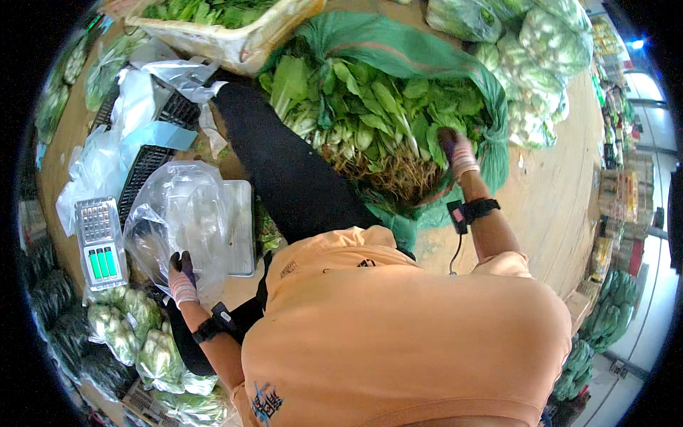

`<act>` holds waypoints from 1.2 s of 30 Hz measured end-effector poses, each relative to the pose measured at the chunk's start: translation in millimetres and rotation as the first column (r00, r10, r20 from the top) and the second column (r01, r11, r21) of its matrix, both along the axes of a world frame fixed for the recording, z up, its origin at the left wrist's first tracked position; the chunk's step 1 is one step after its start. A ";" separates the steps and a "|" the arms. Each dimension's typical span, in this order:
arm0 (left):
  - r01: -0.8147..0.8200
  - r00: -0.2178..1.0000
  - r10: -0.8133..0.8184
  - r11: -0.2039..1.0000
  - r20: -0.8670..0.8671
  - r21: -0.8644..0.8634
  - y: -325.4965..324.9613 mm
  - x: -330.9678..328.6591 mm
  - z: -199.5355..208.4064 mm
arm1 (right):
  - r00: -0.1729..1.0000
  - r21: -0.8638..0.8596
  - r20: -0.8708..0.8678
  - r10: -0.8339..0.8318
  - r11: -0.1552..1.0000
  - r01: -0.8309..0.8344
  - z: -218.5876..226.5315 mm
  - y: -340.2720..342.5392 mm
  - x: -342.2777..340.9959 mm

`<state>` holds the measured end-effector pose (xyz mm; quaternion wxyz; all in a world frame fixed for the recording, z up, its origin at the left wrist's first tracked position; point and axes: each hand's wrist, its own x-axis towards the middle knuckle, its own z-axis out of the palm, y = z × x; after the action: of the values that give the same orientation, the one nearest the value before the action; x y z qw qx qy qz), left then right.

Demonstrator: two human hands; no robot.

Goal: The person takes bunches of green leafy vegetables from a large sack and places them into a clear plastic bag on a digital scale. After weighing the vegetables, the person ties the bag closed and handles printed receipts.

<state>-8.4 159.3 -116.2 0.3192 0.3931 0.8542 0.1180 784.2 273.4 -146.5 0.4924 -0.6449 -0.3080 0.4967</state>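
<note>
My left hand [183, 276], in a striped glove with dark fingertips, is closed on the near edge of a clear plastic bag [188, 203]. The bag is opened out over the flat metal plate of a scale [242, 249]. On the right, my right hand [457, 152], gloved alike, touches the leafy greens [384, 103] at the right side of their heap; its fingertips blur into the leaves, so their grip is unclear. The greens lie with brown roots [384, 174] toward me inside a green mesh sack [398, 39], pulled open around them.
Beside the plate stands the scale's display and keypad [103, 242]. Loose plastic bags [142, 107] lie over a black crate [139, 174]. A foam box [242, 43] of greens is at the far left. Bagged cabbages sit far right [533, 64] and near left [131, 320].
</note>
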 end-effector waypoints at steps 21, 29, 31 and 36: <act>0.165 0.978 -0.175 0.982 0.117 0.096 -12.0 107.6 104.0 | 0.787 -0.757 0.505 0.354 0.619 0.207 19.3 -14.1 -140.0; 0.200 0.967 -0.218 0.970 0.129 0.135 -17.5 86.7 70.8 | 0.646 -0.703 0.684 0.338 0.541 0.462 -105.3 15.2 -153.4; 0.214 0.961 -0.227 0.973 0.161 0.090 -12.0 94.4 65.7 | 0.515 -0.583 0.809 0.285 0.503 0.638 -106.9 10.1 -174.0; 0.143 0.946 -0.163 0.986 0.280 0.091 -19.2 85.9 64.7 | 0.562 -0.621 0.763 0.319 0.603 0.501 -73.5 -9.0 -195.7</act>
<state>77.5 140.1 -51.5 0.4338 0.4476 0.7613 0.1784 588.5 264.3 -220.0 -0.0214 -0.9600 -0.2065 0.1878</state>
